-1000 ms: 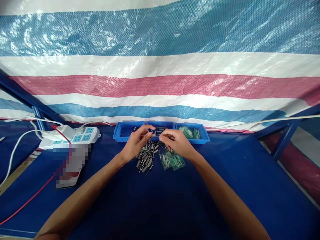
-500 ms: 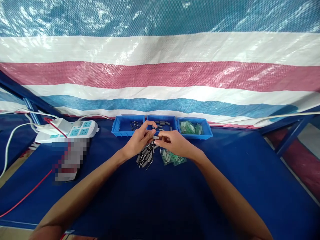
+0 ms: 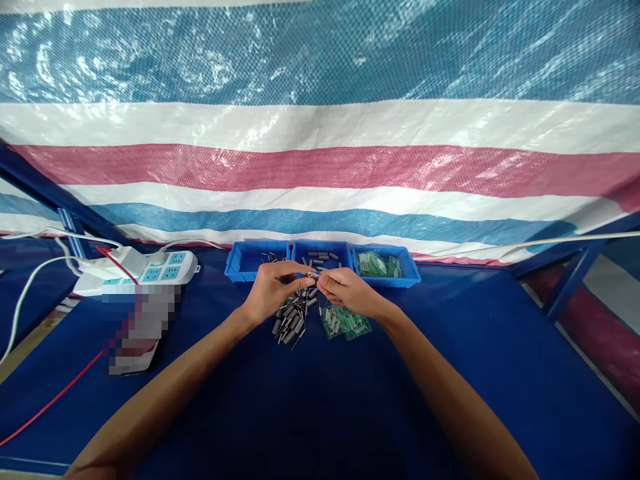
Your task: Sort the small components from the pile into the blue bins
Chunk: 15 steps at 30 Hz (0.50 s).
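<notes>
Fingertips of my left hand and my right hand meet above the table, both pinching one small grey cylindrical piece. Fingers hide most of it. Beneath my left hand lies a loose pile of grey cylinders with thin dark rods. Below my right hand are small clear-green packets with pale slim pieces showing in them. Just beyond the hands stand three blue bins: the left bin has thin dark rods, the middle bin grey cylinders, the right bin green packets.
A white power strip with plugs and cables sits at the left. In front of it lies a partly blurred phone-like object, crossed by a red cable. Striped sheeting hangs behind the blue table; blue frame bars flank it.
My left fingers, raised and spread apart before, have closed down onto the small grey piece against my right fingertips. The view has tilted slightly upward.
</notes>
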Motion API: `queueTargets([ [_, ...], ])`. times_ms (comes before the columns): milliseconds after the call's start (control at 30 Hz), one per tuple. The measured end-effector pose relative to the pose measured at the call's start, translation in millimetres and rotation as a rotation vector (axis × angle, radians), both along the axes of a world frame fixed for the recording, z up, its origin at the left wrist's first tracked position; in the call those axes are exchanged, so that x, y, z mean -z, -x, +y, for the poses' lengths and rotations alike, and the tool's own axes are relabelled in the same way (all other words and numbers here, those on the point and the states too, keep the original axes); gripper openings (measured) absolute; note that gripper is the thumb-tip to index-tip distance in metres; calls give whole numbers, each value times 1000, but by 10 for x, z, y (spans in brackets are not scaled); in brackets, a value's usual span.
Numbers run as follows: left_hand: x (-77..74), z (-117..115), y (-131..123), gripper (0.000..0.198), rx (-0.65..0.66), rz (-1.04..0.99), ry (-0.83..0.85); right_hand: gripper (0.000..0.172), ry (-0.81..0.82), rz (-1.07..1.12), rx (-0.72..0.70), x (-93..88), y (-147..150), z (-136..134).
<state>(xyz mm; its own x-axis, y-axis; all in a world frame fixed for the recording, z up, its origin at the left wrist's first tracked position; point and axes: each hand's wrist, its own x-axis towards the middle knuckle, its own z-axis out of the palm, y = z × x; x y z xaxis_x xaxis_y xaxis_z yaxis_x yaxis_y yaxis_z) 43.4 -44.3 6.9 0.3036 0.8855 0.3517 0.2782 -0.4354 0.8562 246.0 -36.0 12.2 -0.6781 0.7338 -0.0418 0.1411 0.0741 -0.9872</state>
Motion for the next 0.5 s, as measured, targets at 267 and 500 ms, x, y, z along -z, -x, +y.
queueTargets([
  [267, 41, -2, -29, 25, -31, -8, 6, 41, -392, -261, 89, -63, -12, 35],
  [500, -32, -16, -5, 30, -41, 37, 9, 45, -333, -191, 219, -144, -44, 7],
])
